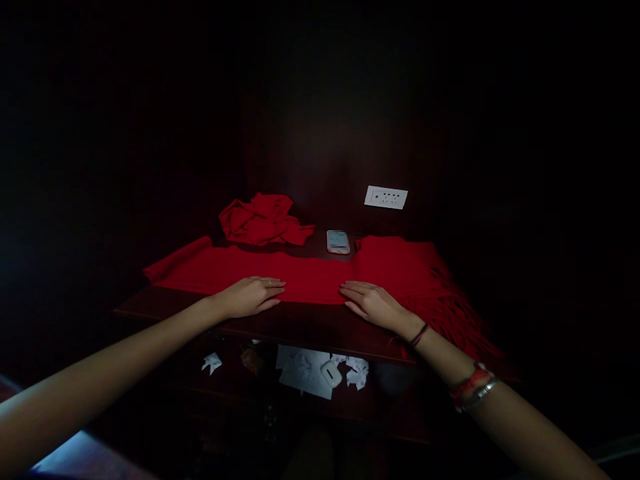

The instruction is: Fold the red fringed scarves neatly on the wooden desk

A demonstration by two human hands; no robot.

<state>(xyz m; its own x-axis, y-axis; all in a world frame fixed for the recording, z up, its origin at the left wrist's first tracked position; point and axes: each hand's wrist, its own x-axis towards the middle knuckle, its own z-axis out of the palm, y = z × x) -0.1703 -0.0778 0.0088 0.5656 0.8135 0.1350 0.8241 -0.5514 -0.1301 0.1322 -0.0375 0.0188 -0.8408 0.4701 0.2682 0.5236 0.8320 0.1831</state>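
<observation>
Red fringed cloth (310, 277): laid along counter (300, 320), fringe (450, 310) at right | left hand (253, 297): flattened on near edge, fingers together | right hand (371, 301): likewise, fingers slightly parted | judgement: light, even outward pressure should smooth without skewing

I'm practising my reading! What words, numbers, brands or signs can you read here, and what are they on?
None can be read.
Phone: its screen is too blurred.
Printed paper: the marks are too small and faint.
Socket plate: I see holes and dark marks, but no readable label.
</observation>
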